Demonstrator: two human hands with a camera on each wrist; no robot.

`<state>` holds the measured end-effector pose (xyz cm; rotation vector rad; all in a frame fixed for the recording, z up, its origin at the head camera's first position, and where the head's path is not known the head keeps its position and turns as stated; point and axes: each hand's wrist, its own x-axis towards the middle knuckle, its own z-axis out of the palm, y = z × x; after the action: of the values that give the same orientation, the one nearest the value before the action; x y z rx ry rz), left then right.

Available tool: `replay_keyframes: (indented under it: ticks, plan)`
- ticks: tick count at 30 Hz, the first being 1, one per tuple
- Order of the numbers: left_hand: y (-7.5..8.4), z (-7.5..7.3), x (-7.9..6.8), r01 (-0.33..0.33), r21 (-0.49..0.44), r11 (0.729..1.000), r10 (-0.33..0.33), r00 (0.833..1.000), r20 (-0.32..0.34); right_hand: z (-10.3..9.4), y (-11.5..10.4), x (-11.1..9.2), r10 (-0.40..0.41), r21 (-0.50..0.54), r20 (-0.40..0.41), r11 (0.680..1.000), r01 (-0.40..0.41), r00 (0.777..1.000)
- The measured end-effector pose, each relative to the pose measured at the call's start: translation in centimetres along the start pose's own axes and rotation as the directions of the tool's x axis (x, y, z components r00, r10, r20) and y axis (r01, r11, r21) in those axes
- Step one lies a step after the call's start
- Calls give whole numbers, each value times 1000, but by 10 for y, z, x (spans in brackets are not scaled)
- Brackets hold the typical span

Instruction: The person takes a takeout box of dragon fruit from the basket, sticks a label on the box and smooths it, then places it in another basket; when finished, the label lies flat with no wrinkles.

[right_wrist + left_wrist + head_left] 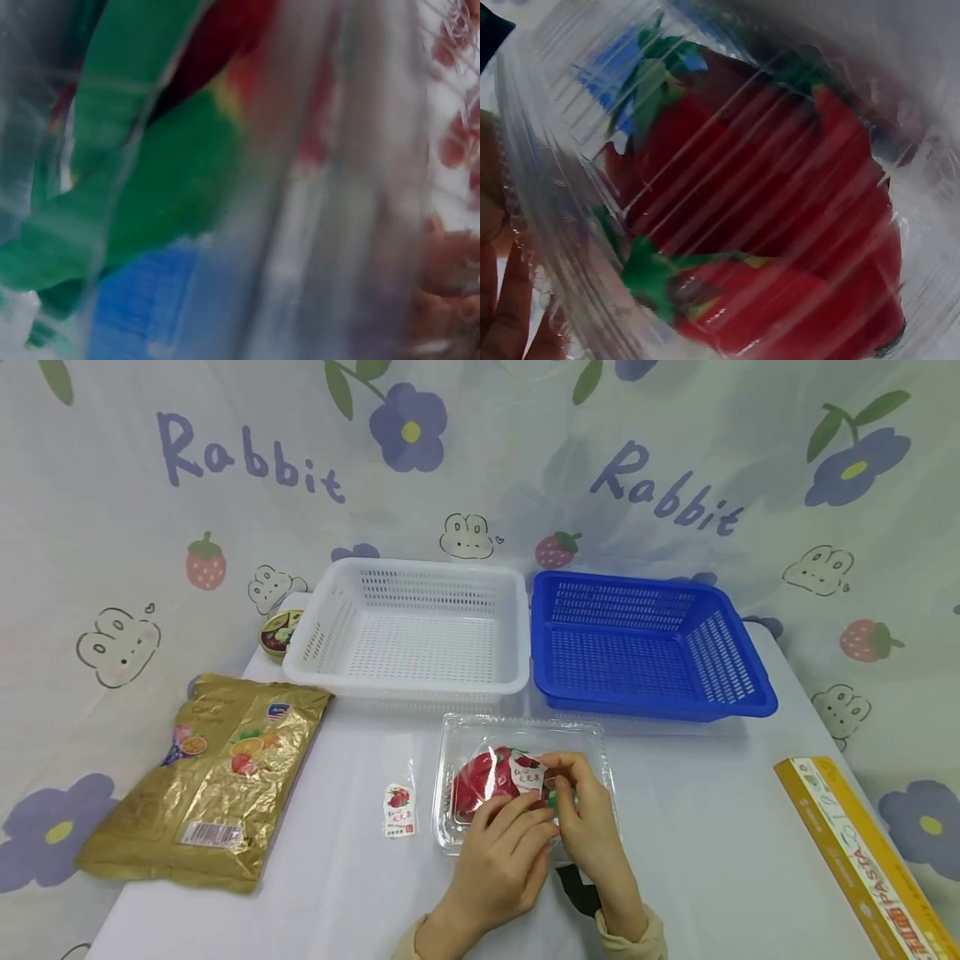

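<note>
A clear plastic clamshell box (pixel 447 777) stands in front of me, with red dragon fruits (pixel 780 195) with green leaf tips inside. On its lid lies a small white sticker (pixel 527 775) printed with a dragon fruit. My left hand (pixel 495 864) rests its fingers on the lid at the sticker's lower edge. From the other side my right hand (pixel 592 822) touches the sticker's upper right corner with a fingertip, its thumb beside it. Both wrist views look closely through the plastic, and the right one is blurred. A second sticker (pixel 399 810) lies left of the box.
Behind the box stand a white basket (pixel 405 685) and a blue basket (pixel 652 700). A gold candy bag (pixel 217 785) lies at the left, partly hiding nothing of the box. A round tin (pixel 274 635) shows behind the white basket's corner. At the right lies a yellow pasta box (pixel 862 852).
</note>
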<state>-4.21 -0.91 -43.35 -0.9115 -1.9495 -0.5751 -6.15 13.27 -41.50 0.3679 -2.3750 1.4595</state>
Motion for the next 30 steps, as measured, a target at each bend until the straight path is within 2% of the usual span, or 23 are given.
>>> replay_keyframes:
  ticks: [9, 13, 17, 23, 30]
  plan:
    - [-3, 4, -2, 11, 2, 1000, -11, 998, 62, 0, -1, -1, 24, -19, 26, 1000, -24, 999]
    - [-4, 3, -4, 58, -3, 998, -57, 996, 74, 1, -2, -1, 35, -35, 30, 999, -34, 999]
    - [-7, 2, -5, 137, -5, 991, -136, 989, 57, 1, -3, 0, 28, -43, 21, 999, -27, 999]
    - [-8, 0, -5, 239, -1, 971, -239, 970, 39, 2, -2, -1, 25, -39, 5, 999, -25, 1000]
    - [-10, -1, -8, 371, 45, 928, -372, 928, 18, 6, 1, -2, -20, -88, -3, 996, 20, 1000]
